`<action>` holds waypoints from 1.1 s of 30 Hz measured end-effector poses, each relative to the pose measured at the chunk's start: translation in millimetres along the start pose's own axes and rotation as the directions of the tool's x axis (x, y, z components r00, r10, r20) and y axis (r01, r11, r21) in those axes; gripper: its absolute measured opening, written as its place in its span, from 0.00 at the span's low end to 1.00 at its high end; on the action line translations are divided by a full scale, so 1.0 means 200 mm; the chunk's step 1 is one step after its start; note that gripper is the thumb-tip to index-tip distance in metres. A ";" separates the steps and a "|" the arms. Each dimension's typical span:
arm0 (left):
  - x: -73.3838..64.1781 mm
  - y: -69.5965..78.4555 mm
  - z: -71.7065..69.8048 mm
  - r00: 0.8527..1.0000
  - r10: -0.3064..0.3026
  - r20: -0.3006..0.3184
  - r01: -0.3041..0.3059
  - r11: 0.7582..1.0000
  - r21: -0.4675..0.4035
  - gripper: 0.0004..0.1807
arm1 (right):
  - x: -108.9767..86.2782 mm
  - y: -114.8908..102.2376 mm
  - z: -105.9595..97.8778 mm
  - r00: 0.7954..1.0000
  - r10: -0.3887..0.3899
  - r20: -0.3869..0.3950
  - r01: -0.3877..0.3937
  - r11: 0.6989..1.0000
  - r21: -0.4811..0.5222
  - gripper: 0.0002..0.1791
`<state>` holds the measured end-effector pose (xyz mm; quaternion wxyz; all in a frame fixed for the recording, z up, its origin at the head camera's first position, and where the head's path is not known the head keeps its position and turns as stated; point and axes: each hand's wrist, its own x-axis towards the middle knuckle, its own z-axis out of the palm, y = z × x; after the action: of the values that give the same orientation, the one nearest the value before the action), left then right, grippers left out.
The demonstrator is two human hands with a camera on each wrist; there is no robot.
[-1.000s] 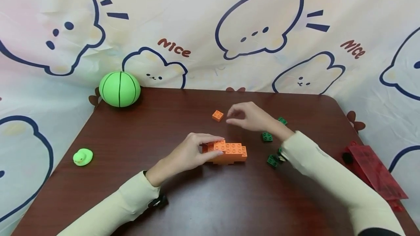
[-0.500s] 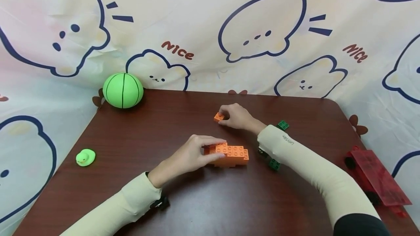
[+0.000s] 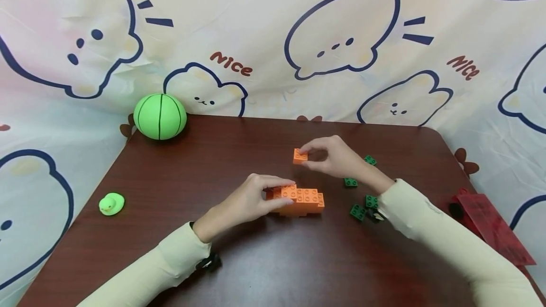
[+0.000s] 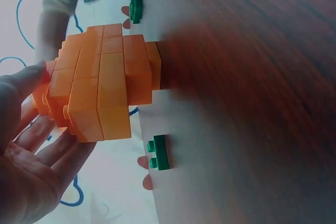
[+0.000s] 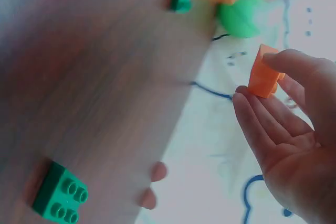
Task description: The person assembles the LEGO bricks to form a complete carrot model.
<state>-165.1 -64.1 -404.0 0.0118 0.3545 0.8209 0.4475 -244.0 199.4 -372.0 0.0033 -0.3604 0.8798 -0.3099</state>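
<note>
An orange structure of stacked toy building bricks (image 3: 304, 203) stands mid-table, stepped inward at its base. My left hand (image 3: 253, 198) grips its left end between thumb and fingers, and the left wrist view shows the layered orange bricks (image 4: 100, 82) up close. Behind and to the right of it, my right hand (image 3: 337, 158) pinches a small orange brick (image 3: 300, 156) between thumb and fingertips. That same small brick (image 5: 263, 72) shows in the right wrist view, its studs turned toward the palm.
Several green bricks (image 3: 357, 212) lie scattered to the right, partly under the right forearm. A red translucent toy vehicle (image 3: 490, 226) sits at the right edge. A green ball (image 3: 160, 116) rests at the back left corner and a green toy duck (image 3: 112, 203) at the left.
My right hand has reached the small orange brick, taken it between thumb and fingers and drawn it to the right. The left hand keeps its grip on the orange structure.
</note>
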 end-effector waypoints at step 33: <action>0.00 0.00 0.00 1.000 -0.012 0.025 0.013 1.000 -0.022 0.20 | -0.30 -0.19 0.08 0.984 -0.175 0.026 0.173 0.983 0.053 0.14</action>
<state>-165.5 -64.4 -403.7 0.0286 0.3547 0.8180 0.4519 -171.8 208.1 -377.3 -0.0011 -0.4404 0.8366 -0.3257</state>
